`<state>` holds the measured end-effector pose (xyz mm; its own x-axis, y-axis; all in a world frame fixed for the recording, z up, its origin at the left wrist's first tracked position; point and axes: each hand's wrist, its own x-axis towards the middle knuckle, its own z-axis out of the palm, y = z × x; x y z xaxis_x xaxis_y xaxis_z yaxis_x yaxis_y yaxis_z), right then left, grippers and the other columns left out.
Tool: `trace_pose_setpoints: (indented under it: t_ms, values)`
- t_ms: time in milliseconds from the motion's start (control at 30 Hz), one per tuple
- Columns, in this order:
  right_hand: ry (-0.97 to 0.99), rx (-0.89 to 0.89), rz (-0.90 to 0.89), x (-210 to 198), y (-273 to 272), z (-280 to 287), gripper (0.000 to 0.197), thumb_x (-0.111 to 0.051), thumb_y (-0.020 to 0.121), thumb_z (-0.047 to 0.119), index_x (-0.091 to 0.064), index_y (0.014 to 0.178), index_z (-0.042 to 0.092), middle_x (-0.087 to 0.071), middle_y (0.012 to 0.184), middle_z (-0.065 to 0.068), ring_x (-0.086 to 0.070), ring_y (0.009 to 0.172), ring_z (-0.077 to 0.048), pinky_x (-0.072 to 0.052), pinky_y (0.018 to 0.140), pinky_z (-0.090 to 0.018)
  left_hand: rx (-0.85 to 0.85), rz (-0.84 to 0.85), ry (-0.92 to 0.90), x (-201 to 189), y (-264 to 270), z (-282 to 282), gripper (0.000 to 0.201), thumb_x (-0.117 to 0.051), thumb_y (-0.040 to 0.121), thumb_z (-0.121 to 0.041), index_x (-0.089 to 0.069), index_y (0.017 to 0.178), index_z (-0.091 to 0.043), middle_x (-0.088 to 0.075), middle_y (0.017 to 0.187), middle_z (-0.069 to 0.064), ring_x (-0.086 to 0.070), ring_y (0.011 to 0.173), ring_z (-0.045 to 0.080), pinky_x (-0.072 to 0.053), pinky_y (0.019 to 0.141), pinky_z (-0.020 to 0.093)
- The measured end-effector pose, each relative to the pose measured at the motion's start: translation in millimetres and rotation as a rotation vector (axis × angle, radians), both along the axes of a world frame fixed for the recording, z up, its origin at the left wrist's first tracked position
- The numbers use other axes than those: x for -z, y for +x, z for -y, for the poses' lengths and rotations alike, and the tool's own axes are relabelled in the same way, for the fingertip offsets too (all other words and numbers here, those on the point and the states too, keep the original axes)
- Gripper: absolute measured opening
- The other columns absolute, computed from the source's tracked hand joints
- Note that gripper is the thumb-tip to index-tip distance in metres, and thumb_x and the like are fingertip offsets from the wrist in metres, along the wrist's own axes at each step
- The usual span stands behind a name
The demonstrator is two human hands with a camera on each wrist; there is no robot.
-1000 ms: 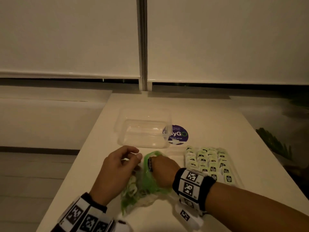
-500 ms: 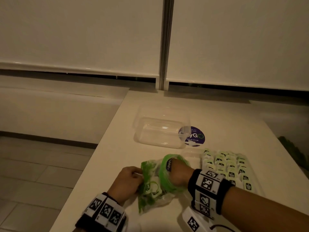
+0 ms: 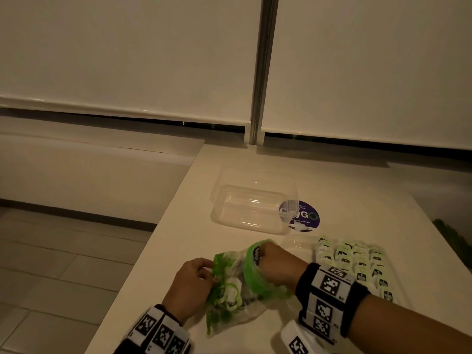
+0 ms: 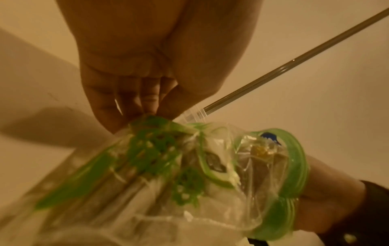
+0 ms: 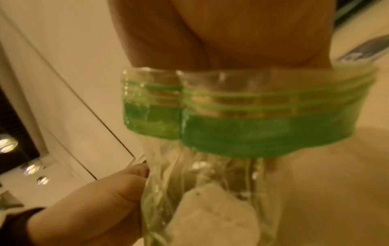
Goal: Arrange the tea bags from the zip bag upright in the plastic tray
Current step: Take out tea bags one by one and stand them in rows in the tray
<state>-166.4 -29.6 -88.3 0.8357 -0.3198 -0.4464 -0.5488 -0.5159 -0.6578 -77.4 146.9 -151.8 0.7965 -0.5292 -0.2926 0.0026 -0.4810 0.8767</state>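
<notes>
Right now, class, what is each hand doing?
Left hand: pinches the zip bag at its side.
Right hand: fingers inside the bag's mouth, hidden; cannot tell.

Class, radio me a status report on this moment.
Left hand pinches zip bag; right hand inside it, fingers hidden. Tray partly filled. Nothing in the way.

A pale cream, smooth-topped rectangular table carries everything. Toward its far middle lies an empty clear plastic rectangular container, partly covering a round purple sticker with white lettering stuck flat to the surface. At the near right lies a clear plastic tray filled with rows of pale green tea bags. At the near middle lies a crumpled clear zip bag with green print.
</notes>
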Motion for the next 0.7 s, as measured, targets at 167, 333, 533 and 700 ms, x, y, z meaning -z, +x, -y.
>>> trace_pose_setpoints:
  t_ms: [167,333,533,700]
  values:
    - [-0.023,0.002,-0.059,5,8,-4,0.020,-0.045,0.099,0.018,-0.064,0.095,0.019,-0.060,0.092,-0.001,-0.055,0.082,-0.015,-0.047,0.075,-0.022,0.039,0.081,0.031,4,2,0,0.024,-0.055,0.087,-0.007,-0.069,0.094,-0.026,-0.070,0.085,-0.005,-0.067,0.086,0.014,-0.057,0.074,0.031]
    - [-0.140,-0.036,-0.135,-4,10,-12,0.036,-0.031,0.103,0.003,-0.051,0.131,-0.008,-0.052,0.136,-0.023,-0.049,0.125,-0.035,-0.036,0.099,-0.032,0.049,0.066,0.002,7,3,0,0.019,-0.061,0.088,-0.009,-0.067,0.098,-0.024,-0.066,0.071,-0.007,-0.065,0.075,0.014,-0.050,0.065,0.025]
    - [-0.209,-0.097,-0.188,2,14,-13,0.030,-0.037,0.101,0.006,-0.059,0.116,-0.007,-0.061,0.107,-0.017,-0.051,0.077,-0.019,-0.039,0.081,-0.030,0.051,0.069,-0.022,8,0,0,0.020,-0.058,0.088,-0.006,-0.068,0.096,-0.023,-0.067,0.069,-0.004,-0.067,0.072,0.013,-0.051,0.063,0.023]
    - [-0.250,-0.057,-0.238,-10,13,-18,0.027,-0.043,0.099,0.006,-0.045,0.072,0.012,-0.050,0.081,-0.004,-0.054,0.095,-0.022,-0.041,0.077,-0.028,0.044,0.064,-0.049,7,-1,-1,0.020,-0.065,0.086,-0.007,-0.067,0.097,-0.023,-0.067,0.066,-0.001,-0.065,0.066,0.011,-0.050,0.060,0.022]
